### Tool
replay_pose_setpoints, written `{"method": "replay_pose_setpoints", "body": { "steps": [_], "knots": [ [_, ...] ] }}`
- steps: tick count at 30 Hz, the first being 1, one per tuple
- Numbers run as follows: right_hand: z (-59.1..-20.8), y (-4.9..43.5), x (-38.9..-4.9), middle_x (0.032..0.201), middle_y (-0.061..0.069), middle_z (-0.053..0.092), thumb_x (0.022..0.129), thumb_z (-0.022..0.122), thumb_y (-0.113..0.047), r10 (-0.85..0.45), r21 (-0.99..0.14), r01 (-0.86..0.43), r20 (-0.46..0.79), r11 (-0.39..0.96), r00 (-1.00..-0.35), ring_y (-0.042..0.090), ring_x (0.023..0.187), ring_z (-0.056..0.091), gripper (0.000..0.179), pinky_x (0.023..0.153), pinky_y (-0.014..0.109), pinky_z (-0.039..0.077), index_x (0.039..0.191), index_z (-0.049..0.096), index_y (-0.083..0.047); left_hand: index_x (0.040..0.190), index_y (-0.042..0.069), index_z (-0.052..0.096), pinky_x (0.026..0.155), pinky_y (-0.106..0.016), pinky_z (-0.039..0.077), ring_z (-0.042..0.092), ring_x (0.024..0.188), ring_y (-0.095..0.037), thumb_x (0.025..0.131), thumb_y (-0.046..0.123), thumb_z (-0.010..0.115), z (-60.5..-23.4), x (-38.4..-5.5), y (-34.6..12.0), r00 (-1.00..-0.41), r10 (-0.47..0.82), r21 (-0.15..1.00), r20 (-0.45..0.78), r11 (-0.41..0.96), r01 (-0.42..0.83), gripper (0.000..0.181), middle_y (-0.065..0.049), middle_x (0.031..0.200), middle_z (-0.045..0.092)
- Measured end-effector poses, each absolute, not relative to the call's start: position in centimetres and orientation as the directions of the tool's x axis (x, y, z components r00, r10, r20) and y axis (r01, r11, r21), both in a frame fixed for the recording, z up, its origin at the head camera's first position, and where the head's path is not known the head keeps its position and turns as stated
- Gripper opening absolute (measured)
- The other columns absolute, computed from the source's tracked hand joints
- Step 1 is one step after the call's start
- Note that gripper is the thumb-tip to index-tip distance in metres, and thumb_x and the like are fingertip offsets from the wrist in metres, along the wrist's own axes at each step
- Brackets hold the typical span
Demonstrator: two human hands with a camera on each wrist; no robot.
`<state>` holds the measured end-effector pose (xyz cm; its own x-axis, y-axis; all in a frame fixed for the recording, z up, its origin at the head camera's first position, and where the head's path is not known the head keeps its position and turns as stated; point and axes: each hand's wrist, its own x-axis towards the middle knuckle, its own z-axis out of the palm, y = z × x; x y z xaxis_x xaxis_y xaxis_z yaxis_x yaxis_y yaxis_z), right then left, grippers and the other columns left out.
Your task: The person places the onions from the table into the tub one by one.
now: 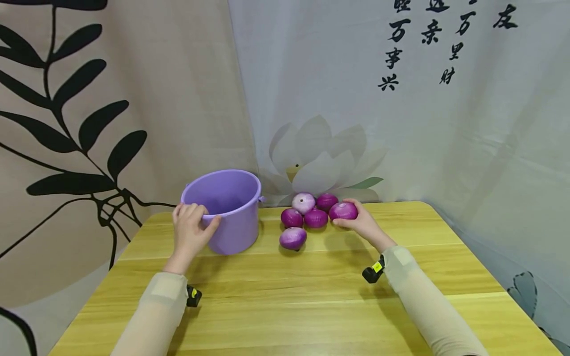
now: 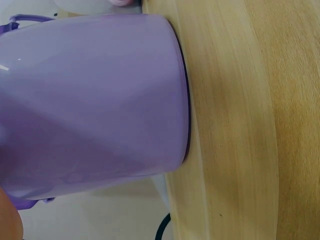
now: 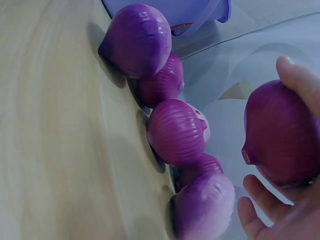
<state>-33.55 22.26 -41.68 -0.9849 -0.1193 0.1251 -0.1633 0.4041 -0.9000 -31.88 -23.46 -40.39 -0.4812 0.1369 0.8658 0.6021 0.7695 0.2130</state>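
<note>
At the left of the table stands an upright purple bucket (image 1: 233, 232), its side filling much of the left wrist view. My left hand (image 1: 189, 231) grips its near rim, fingers over the edge. On the right, my right hand (image 1: 362, 225) holds a red onion (image 1: 343, 210) between thumb and fingers. In the right wrist view that onion (image 3: 282, 135) is lifted off the table, apart from the others. Several more onions lie grouped between bucket and right hand, among them a paler one (image 1: 304, 202) at the back and one (image 1: 293, 239) nearest me. The bucket's bottom is hidden from view.
Everything stands on a wooden table (image 1: 276, 301). A printed cloth (image 1: 423, 148) with a lotus and black writing hangs right behind its back edge. Small black cameras (image 1: 373, 271) are strapped at both wrists.
</note>
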Motion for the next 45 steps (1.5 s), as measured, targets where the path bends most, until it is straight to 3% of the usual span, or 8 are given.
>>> {"method": "replay_pose_setpoints", "body": {
  "steps": [26,45],
  "knots": [
    [-39.6,22.8,-34.2,0.137,0.027,0.043,0.08,0.079,-0.022,-0.137,-0.897,-0.222,0.183,0.382,-0.974,0.042,0.121,0.05,0.081,0.099,0.05,0.041,0.145,0.033,-0.004,0.07,0.01,0.047,0.1,-0.062,0.02,0.042,0.073,-0.028,0.086,0.048,0.058,-40.5,-32.0,-23.5,-0.475,0.131,0.218,0.87,0.763,0.609,0.042,0.0,0.067,0.04],
    [-38.4,22.8,-34.6,0.133,0.024,0.047,0.078,0.081,-0.028,-0.121,-0.889,-0.23,0.197,0.397,-0.973,0.038,0.117,0.053,0.082,0.097,0.048,0.044,0.143,0.036,-0.006,0.07,0.011,0.046,0.099,-0.062,0.02,0.042,0.073,-0.028,0.086,0.047,0.058,-40.5,-31.9,-23.5,-0.472,0.13,0.218,0.872,0.761,0.612,0.041,-0.001,0.067,0.041]
  ]
}}
